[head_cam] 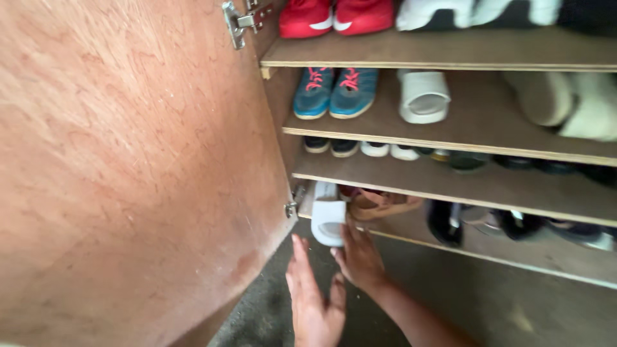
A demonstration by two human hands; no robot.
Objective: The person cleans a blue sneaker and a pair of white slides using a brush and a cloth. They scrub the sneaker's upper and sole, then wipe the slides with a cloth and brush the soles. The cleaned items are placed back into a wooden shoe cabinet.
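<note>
A white slide sandal (328, 218) is seen at the lower middle of the frame, on the lowest shelf (514, 254) of a shoe cabinet, its long axis running from the shelf edge toward the back, one end overhanging the edge. The right hand (360, 257) is placed just below it, fingers extended and touching the overhanging end, nothing gripped. The left hand (313, 302) is held open and flat, lower and farther off, beside the open wooden door (128, 173). A tan sandal (382, 204) lies just right of the white one.
</note>
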